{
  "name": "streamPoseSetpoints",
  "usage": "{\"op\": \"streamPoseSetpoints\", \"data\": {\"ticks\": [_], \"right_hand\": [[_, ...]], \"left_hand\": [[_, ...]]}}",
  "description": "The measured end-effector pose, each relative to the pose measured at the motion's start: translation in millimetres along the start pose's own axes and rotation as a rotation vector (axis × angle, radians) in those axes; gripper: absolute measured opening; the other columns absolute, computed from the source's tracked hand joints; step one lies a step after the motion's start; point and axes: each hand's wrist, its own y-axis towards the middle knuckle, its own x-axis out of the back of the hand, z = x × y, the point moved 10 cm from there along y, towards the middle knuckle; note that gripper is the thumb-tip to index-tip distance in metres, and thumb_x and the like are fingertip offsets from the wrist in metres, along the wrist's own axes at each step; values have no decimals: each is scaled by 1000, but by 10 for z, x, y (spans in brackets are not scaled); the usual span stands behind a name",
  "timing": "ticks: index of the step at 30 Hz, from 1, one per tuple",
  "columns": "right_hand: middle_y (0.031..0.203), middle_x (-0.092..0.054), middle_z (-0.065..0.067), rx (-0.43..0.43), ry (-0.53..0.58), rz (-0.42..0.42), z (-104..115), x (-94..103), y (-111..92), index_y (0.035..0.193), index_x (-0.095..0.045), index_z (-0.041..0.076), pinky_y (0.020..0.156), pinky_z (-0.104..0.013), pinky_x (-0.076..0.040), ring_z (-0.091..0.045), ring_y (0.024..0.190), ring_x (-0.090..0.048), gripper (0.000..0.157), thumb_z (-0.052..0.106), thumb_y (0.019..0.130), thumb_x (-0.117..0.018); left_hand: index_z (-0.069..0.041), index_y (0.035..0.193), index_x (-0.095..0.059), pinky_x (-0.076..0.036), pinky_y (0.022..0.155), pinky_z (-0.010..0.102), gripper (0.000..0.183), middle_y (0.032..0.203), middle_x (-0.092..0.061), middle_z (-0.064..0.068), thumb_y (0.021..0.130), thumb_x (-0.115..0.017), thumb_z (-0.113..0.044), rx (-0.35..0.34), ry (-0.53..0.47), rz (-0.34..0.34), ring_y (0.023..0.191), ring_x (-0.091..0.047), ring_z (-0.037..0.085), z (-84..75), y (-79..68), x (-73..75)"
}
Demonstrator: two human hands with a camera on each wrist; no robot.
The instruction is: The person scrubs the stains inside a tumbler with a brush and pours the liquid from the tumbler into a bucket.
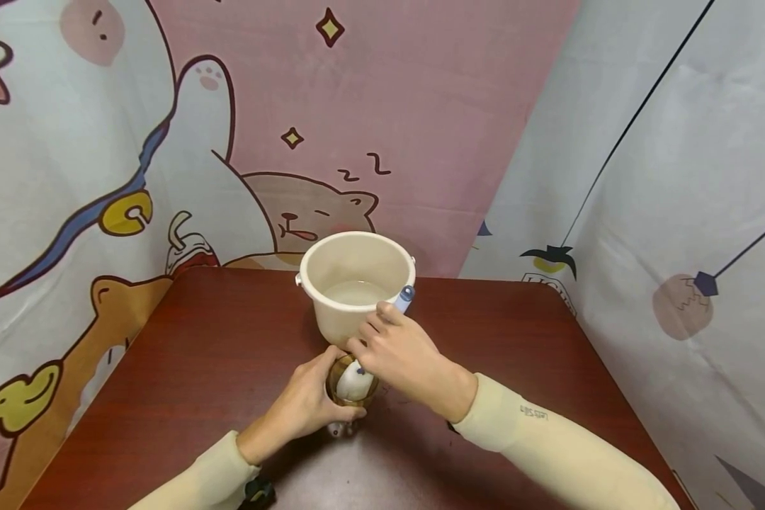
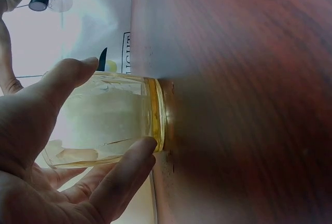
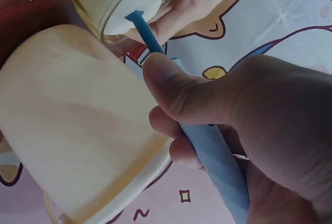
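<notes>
My left hand [image 1: 299, 398] grips a clear amber-tinted drinking glass [image 2: 116, 123], thumb on one side and fingers on the other. In the left wrist view the glass's thick base is close over the table. My right hand [image 1: 403, 352] holds the blue handle [image 3: 210, 154] of a sponge bottle brush, thumb laid along it. The brush's white sponge head [image 1: 355, 383] is inside the glass, joined to the handle by a thin blue neck [image 3: 148, 35]. The handle's top end sticks out above my right hand, near the bucket's rim.
A cream bucket [image 1: 338, 324] with some water at its bottom stands just beyond the hands. Everything is over a dark red-brown wooden table [image 1: 229, 354]. Cartoon-printed cloth [image 1: 452, 127] hangs behind and beside the table. A dark device [image 1: 257, 491] is at my left wrist.
</notes>
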Motion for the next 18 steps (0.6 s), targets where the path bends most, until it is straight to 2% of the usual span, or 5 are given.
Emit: {"op": "streamPoseSetpoints", "data": {"ticks": [8, 14, 18], "right_hand": [[92, -74, 4, -24, 56, 2, -167, 117, -43, 96, -75, 22, 110, -41, -50, -22, 97, -67, 17, 20, 96, -91], [95, -76, 4, -30, 78, 27, -257, 112, -100, 100, -74, 21, 114, -44, -49, -23, 102, -70, 32, 34, 87, -100], [93, -75, 2, -19, 93, 15, -267, 91, -136, 100, -71, 20, 105, -41, -48, -23, 99, -69, 39, 45, 88, -98]], "left_hand": [[-20, 128, -66, -63, 84, 32, 79, 115, -81, -2, 68, -115, -36, 12, 16, 5, 101, -78, 16, 10, -7, -6], [-22, 130, -65, -63, 84, 32, 80, 115, -81, -2, 69, -115, -35, 24, 9, 10, 101, -78, 16, 16, -10, -8], [-20, 134, -66, -64, 85, 32, 82, 116, -81, -2, 69, -115, -34, 21, 4, 7, 102, -78, 16, 5, -6, -4]]}}
